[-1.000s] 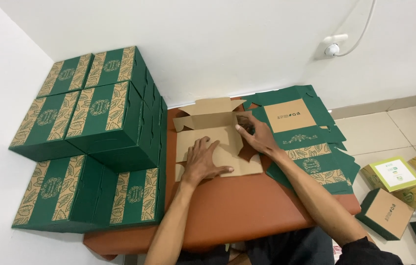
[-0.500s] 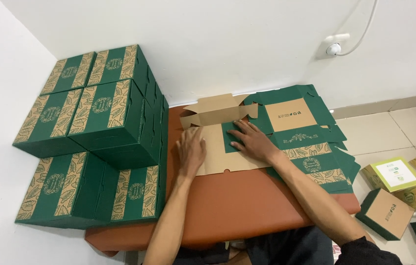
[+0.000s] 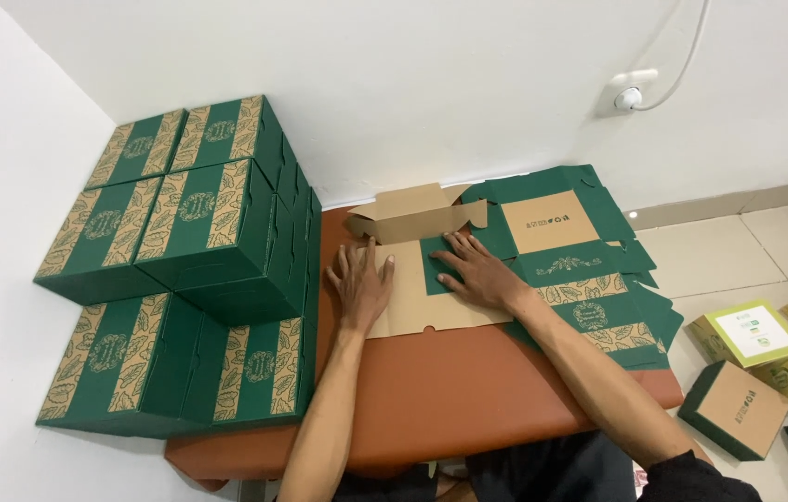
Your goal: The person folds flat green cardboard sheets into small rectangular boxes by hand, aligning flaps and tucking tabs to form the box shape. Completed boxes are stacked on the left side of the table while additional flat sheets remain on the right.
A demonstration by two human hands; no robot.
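— Cardboard, kraft brown inside and green outside: that's the box blank [image 3: 431, 279] I'm working, lying on the brown padded table [image 3: 450, 390], up near the wall. Back flaps already stand up; the rest lies flat.

— Hands?

— My left hand [image 3: 358, 286] is flat on the blank's left panel, fingers spread, palm down. My right hand [image 3: 479, 271] is pressed flat on a green flap folded over toward the middle. Neither pinches anything, just pressing.

— So how far along?

— I'd judge this box is early: one back wall raised, one flap creased in, no sides locked, no lid closed. Most folds left.

— And the overall batch?

— Plenty done, by the look of it. Finished green boxes [image 3: 189, 232] with gold leaf print are stacked to my left, two tiers at least (count unclear, some are hidden behind others). Remaining: a pile of flat blanks [image 3: 589, 279] just right of my right hand, overlapping, can't count them.

— Anything else?

— More boxes on the tiled floor [image 3: 766, 242] at right: a green one with a kraft lid [image 3: 733, 409] and lighter green-yellow boxes [image 3: 747, 330]. Can't tell if they belong to the batch.
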